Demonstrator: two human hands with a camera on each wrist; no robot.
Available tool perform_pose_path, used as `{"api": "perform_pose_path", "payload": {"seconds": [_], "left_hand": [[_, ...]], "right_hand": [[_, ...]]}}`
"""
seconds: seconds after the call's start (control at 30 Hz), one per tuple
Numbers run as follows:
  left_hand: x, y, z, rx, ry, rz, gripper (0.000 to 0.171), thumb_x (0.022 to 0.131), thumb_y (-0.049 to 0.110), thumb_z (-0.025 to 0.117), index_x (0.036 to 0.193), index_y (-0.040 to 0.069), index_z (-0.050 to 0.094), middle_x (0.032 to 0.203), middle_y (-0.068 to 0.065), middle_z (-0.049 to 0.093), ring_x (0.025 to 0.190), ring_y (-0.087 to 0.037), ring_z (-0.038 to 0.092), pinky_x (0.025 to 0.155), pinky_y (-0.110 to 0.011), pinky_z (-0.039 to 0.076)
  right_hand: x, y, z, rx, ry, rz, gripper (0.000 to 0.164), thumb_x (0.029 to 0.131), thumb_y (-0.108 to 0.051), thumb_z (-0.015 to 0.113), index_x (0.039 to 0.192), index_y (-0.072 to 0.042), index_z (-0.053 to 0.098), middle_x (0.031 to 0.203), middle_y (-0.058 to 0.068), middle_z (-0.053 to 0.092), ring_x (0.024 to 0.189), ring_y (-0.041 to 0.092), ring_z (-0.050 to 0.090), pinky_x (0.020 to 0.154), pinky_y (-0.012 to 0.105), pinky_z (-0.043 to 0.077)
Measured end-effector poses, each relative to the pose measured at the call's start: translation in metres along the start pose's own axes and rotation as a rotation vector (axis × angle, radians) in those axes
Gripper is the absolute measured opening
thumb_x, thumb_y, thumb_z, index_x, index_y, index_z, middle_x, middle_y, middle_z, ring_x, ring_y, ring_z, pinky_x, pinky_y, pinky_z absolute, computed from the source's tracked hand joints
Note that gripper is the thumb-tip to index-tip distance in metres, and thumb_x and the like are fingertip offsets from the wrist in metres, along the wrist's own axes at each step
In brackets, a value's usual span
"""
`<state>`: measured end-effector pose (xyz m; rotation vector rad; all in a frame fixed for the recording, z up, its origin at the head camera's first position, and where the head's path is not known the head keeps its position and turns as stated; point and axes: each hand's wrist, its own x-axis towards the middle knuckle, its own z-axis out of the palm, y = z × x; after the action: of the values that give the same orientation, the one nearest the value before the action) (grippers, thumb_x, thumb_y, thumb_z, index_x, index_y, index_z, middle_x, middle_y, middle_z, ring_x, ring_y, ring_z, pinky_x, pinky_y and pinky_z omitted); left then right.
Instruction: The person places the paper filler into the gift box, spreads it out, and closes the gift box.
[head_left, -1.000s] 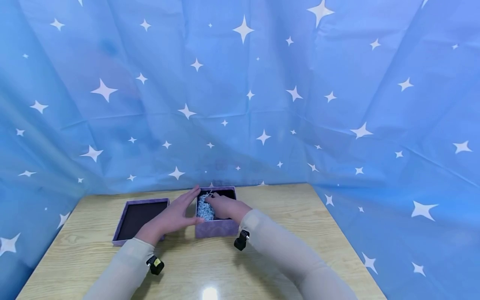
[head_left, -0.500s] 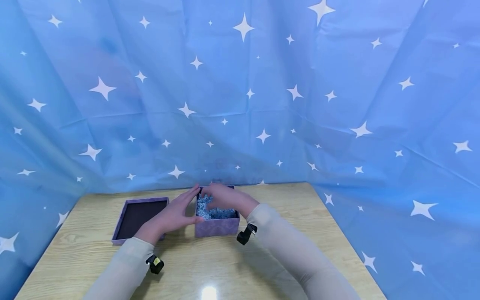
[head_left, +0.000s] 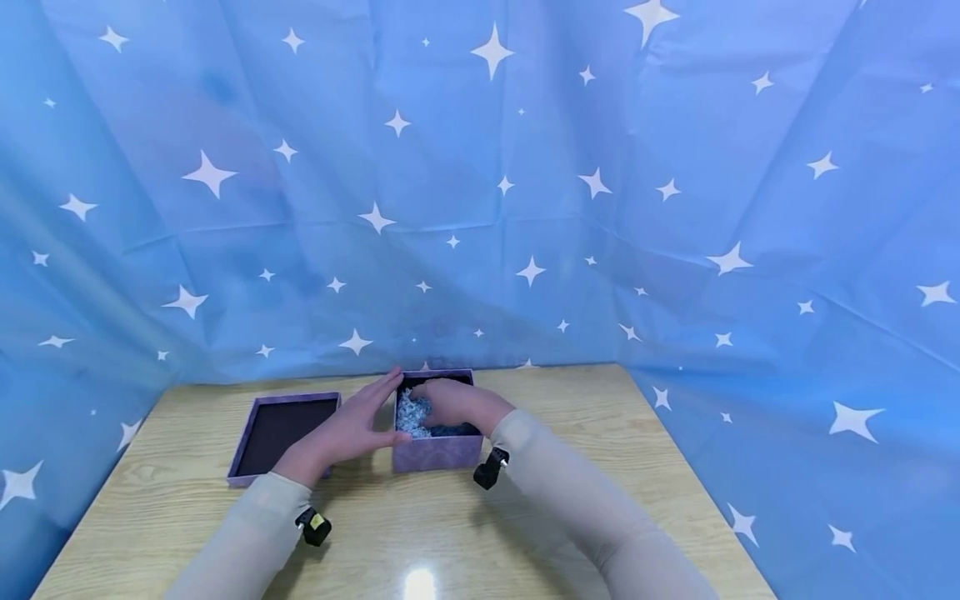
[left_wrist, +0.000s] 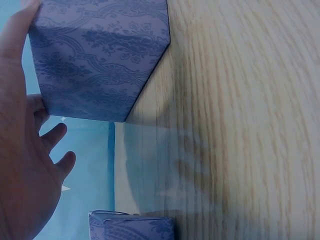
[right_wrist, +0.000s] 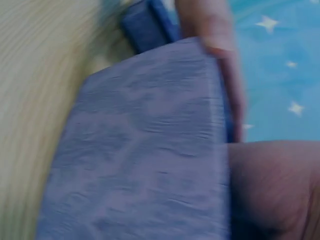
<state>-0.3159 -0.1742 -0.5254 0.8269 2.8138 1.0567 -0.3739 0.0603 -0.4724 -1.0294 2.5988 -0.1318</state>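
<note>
A purple patterned box [head_left: 438, 455] stands uncovered near the table's far edge, with pale blue shredded paper [head_left: 412, 414] heaped at its left inside. My left hand [head_left: 351, 429] holds the box at its left side, thumb at the front corner and fingers at the back corner. In the left wrist view the left hand [left_wrist: 22, 150] lies along the patterned wall [left_wrist: 100, 55]. My right hand [head_left: 453, 402] reaches down inside the box, thumb and fingers around some of the shredded paper. Its lower fingers are hidden. The right wrist view shows the box wall [right_wrist: 140, 145], blurred, in front of the right hand [right_wrist: 275, 185].
The box lid [head_left: 288, 437], dark inside with a purple rim, lies upturned on the left. The wooden table [head_left: 390, 533] ends at a blue curtain [head_left: 480, 208] with white stars. A small black camera sits on each wrist.
My right hand rose over the box's left side, then dipped back inside. Some shredded paper has shifted to the front right of the box. The left hand has kept its place.
</note>
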Motion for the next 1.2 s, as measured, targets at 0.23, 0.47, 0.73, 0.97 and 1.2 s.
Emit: {"api": "perform_pose_path", "payload": {"seconds": [0.23, 0.47, 0.73, 0.97, 1.2], "left_hand": [[0.001, 0.002, 0.001, 0.002, 0.009, 0.000, 0.114, 0.095, 0.071, 0.077, 0.180, 0.025, 0.017, 0.186, 0.002, 0.009, 0.167, -0.043, 0.018, 0.126, -0.075, 0.024], [0.001, -0.001, 0.001, 0.010, 0.014, 0.002, 0.113, 0.096, 0.070, 0.077, 0.180, 0.021, 0.019, 0.185, 0.003, 0.009, 0.167, -0.042, 0.018, 0.126, -0.075, 0.025], [0.001, -0.002, 0.003, -0.002, 0.011, 0.011, 0.111, 0.097, 0.066, 0.078, 0.180, 0.020, 0.019, 0.185, 0.004, 0.009, 0.168, -0.040, 0.018, 0.127, -0.074, 0.026], [0.001, -0.002, 0.001, 0.002, 0.018, 0.016, 0.110, 0.097, 0.065, 0.078, 0.180, 0.024, 0.018, 0.186, 0.003, 0.009, 0.167, -0.041, 0.019, 0.127, -0.073, 0.026], [0.000, -0.001, 0.001, -0.023, 0.009, 0.004, 0.112, 0.096, 0.067, 0.078, 0.180, 0.025, 0.017, 0.186, 0.003, 0.008, 0.168, -0.042, 0.017, 0.126, -0.075, 0.026]], "right_hand": [[-0.023, 0.016, -0.028, 0.160, 0.102, -0.082, 0.043, 0.106, -0.021, 0.079, 0.146, -0.007, 0.070, 0.138, 0.009, 0.071, 0.128, 0.026, 0.068, 0.105, 0.039, 0.057], [-0.024, 0.012, -0.025, 0.142, -0.095, -0.036, 0.028, 0.109, -0.021, 0.075, 0.135, -0.012, 0.072, 0.113, 0.000, 0.073, 0.094, 0.013, 0.068, 0.085, 0.033, 0.057], [-0.004, 0.004, -0.003, -0.030, -0.116, 0.058, 0.055, 0.110, -0.014, 0.072, 0.162, -0.013, 0.056, 0.159, 0.004, 0.061, 0.142, 0.018, 0.061, 0.115, 0.036, 0.052], [0.003, -0.002, -0.002, -0.049, -0.148, 0.130, 0.067, 0.113, -0.014, 0.065, 0.174, -0.019, 0.039, 0.173, 0.003, 0.046, 0.156, 0.021, 0.048, 0.124, 0.038, 0.044], [-0.016, 0.002, -0.021, 0.083, -0.042, 0.030, 0.037, 0.105, -0.018, 0.079, 0.142, -0.017, 0.070, 0.134, 0.000, 0.071, 0.120, 0.016, 0.068, 0.096, 0.035, 0.058]]}}
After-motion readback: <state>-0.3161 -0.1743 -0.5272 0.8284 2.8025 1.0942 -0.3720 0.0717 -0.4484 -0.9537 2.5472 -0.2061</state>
